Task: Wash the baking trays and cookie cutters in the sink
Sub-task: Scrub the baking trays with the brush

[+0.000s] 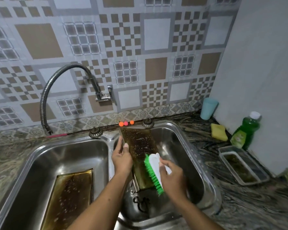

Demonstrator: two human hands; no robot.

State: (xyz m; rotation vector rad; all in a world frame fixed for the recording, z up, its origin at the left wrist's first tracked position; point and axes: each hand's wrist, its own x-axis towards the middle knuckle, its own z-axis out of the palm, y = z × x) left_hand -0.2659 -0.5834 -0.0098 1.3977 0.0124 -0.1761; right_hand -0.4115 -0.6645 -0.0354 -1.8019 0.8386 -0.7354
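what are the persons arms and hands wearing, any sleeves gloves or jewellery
Both forearms are bare down to the frame's edge, no sleeves showing. The left hand and right hand wear no gloves; no watch, bracelet or ring is visible.

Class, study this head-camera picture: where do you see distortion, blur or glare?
Head view: the wide-angle lens bows the wall tiles and the sink rim towards the edges. Head view: tile patterns look soft, while the left hand, right hand and brush are sharper. Head view: dim, even light, pale glare on the steel, weak shadows.

Close head view, down onto sink (63, 142)
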